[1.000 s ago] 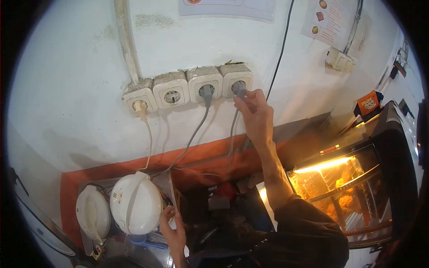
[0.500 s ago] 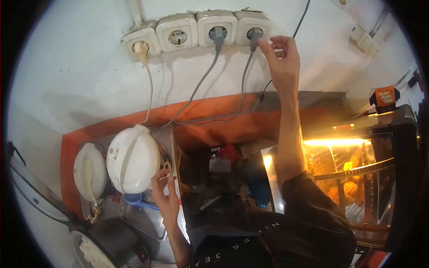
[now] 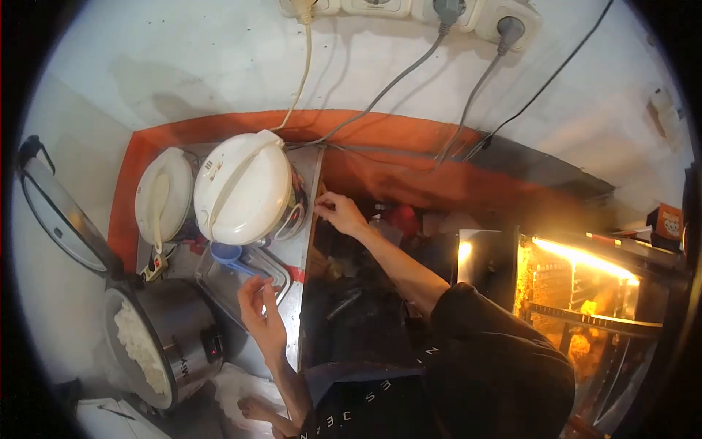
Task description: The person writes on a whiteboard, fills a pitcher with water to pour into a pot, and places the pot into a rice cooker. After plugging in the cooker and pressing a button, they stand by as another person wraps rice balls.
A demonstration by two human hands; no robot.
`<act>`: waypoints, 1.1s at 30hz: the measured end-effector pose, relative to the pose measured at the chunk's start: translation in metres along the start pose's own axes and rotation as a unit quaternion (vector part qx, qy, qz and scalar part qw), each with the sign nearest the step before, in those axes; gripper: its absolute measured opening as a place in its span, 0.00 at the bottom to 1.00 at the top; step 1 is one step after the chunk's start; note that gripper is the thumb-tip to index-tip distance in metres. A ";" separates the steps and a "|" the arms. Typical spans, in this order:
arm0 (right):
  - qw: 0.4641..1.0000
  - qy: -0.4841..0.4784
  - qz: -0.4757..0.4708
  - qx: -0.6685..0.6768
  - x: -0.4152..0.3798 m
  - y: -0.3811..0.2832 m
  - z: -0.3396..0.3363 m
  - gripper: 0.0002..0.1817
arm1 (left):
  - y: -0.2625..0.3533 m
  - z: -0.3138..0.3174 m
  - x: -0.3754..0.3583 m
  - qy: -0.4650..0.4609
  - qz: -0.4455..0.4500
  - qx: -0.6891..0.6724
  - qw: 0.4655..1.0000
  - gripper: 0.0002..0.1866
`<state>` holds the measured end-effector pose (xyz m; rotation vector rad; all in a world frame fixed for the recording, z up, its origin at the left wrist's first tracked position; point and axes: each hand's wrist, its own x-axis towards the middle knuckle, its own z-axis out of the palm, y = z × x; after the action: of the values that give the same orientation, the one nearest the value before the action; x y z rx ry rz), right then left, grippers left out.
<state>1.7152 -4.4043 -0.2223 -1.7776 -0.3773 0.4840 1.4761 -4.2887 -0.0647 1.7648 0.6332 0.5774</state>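
My left hand hangs over the steel counter's front edge, its fingers loosely bent and apart with nothing in them. Just beyond its fingertips lie a blue scoop and a clear lidded container. My right hand reaches leftward near the counter edge, close to a large white-lidded rice pot. Its fingers are partly curled but apart, and no held object shows. The pot's wire handle is a short way left of that hand; I see no contact.
An open rice cooker with white rice stands at lower left. Behind it sits a second white-lidded pot. Plugs and cords hang from wall sockets. A lit display cabinet with fried food is at right. A bare hand or foot shows below.
My right hand has left the rightmost plug and come down and left beside the pot. My left hand stays near the counter edge. The view has tilted down and left; the plugs remain in.
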 end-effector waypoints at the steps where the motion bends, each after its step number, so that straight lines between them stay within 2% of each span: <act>1: 0.999 -0.017 -0.011 -0.030 0.001 0.000 0.011 0.20 | 0.005 -0.002 -0.005 0.015 -0.017 0.008 1.000 0.13; 5: 0.998 -0.042 -0.009 0.037 0.001 0.012 0.042 0.29 | 0.001 -0.010 -0.023 0.060 -0.030 0.022 0.997 0.14; 7: 0.995 -0.068 0.020 0.071 0.007 0.036 0.055 0.28 | -0.001 -0.010 -0.031 0.073 -0.049 0.024 0.996 0.14; 11: 0.979 -0.096 0.087 0.159 0.006 0.043 0.064 0.27 | -0.005 -0.007 -0.045 0.080 -0.092 0.010 0.993 0.13; 18: 0.962 -0.110 0.187 0.164 0.000 0.009 0.046 0.30 | -0.018 0.009 -0.051 0.063 -0.107 0.042 0.991 0.13; 19: 0.954 -0.131 0.187 0.191 -0.004 0.003 0.040 0.31 | -0.010 0.013 -0.050 0.053 -0.141 0.056 0.987 0.12; 22: 0.951 -0.219 0.169 0.138 -0.010 0.046 0.032 0.29 | -0.020 0.016 -0.050 -0.003 -0.123 0.093 0.988 0.12; 24: 0.944 -0.214 0.182 0.172 -0.031 0.052 0.018 0.25 | -0.008 0.024 -0.047 -0.035 -0.143 0.104 0.984 0.13; 27: 0.960 -0.207 0.176 0.071 -0.057 0.092 0.003 0.22 | -0.014 0.031 -0.050 -0.057 -0.156 0.096 0.981 0.13; 28: 0.963 -0.198 0.183 0.017 -0.068 0.099 -0.002 0.22 | -0.022 0.031 -0.053 -0.077 -0.134 0.130 0.979 0.14; 30: 0.951 -0.233 0.196 -0.058 -0.080 0.126 -0.012 0.22 | -0.021 0.035 -0.055 -0.075 -0.131 0.114 0.982 0.13; 32: 0.945 -0.276 0.159 -0.069 -0.085 0.176 -0.016 0.22 | -0.022 0.034 -0.057 -0.088 -0.138 0.111 0.980 0.14; 33: 0.941 -0.297 0.136 -0.090 -0.087 0.177 -0.019 0.21 | -0.022 0.033 -0.057 -0.094 -0.139 0.108 0.980 0.14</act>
<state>1.6501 -4.5075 -0.3780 -1.8437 -0.6106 1.2291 1.4534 -4.3449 -0.0985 1.8625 0.8163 0.1509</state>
